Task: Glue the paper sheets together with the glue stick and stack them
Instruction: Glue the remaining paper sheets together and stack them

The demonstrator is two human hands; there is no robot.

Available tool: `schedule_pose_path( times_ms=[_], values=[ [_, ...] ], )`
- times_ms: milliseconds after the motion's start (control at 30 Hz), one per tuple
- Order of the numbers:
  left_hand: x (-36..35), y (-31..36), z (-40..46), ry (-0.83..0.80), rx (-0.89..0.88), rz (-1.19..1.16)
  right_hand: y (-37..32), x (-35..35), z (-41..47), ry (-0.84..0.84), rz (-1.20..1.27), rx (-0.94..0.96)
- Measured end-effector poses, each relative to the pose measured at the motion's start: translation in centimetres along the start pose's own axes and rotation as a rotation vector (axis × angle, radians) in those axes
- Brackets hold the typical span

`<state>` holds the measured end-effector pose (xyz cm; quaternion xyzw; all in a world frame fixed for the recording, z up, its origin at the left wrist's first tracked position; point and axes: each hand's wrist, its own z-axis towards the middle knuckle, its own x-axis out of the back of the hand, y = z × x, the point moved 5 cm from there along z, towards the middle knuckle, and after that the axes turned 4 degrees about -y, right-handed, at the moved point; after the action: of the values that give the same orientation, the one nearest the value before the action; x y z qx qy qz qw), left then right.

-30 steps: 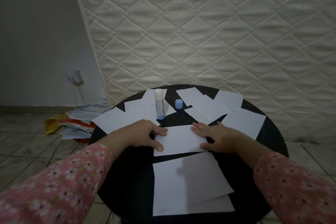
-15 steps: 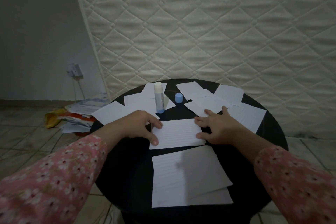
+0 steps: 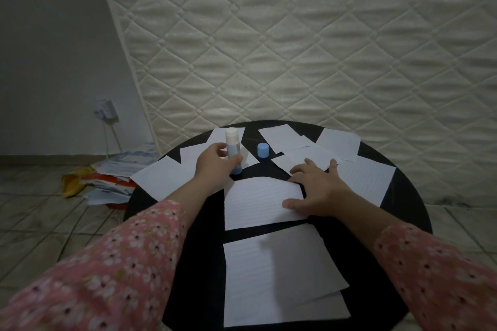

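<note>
An uncapped glue stick [image 3: 233,148] stands upright on the round black table [image 3: 199,263], and my left hand [image 3: 215,166] curls its fingers and thumb round its lower body. Its blue cap [image 3: 263,150] sits apart, just to the right. My right hand [image 3: 318,191] rests flat with spread fingers on the right edge of a lined paper sheet [image 3: 261,203] in the table's middle. A stack of paper sheets [image 3: 277,274] lies nearer to me. Several loose sheets [image 3: 363,180] are spread over the far half of the table.
A quilted white mattress [image 3: 295,48] leans upright right behind the table. On the tiled floor to the left lies a heap of papers and coloured items [image 3: 107,180]. A plug and cord [image 3: 106,111] hang on the left wall.
My left hand has left the middle sheet and moved up to grip the glue stick. My right hand has stayed pressing on that sheet's right edge.
</note>
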<state>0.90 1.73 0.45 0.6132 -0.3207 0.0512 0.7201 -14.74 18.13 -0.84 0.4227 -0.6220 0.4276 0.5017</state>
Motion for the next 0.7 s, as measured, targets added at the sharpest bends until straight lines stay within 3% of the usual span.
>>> schedule_pose_path(
  times_ms=[133,233,367,500,567,700],
  values=[
    [-0.5,0.2,0.8,-0.018,-0.029,0.004,-0.2,1.2,-0.3,0.117,0.242,-0.027],
    [-0.6,0.3,1.1,-0.037,-0.037,-0.011,0.3,2.0,-0.7,0.214,0.693,-0.028],
    [-0.6,0.1,1.3,-0.066,-0.037,-0.042,1.1,3.0,-1.1,0.242,0.941,-0.109],
    [0.1,0.2,0.9,-0.071,-0.073,-0.022,2.3,3.6,-1.7,0.213,1.339,-0.104],
    [0.5,0.3,0.6,-0.08,-0.076,-0.005,2.4,3.3,-2.2,0.125,1.335,-0.102],
    [0.5,0.2,0.1,-0.099,-0.067,-0.028,0.8,1.8,-3.8,-0.195,0.835,-0.134]
  ],
)
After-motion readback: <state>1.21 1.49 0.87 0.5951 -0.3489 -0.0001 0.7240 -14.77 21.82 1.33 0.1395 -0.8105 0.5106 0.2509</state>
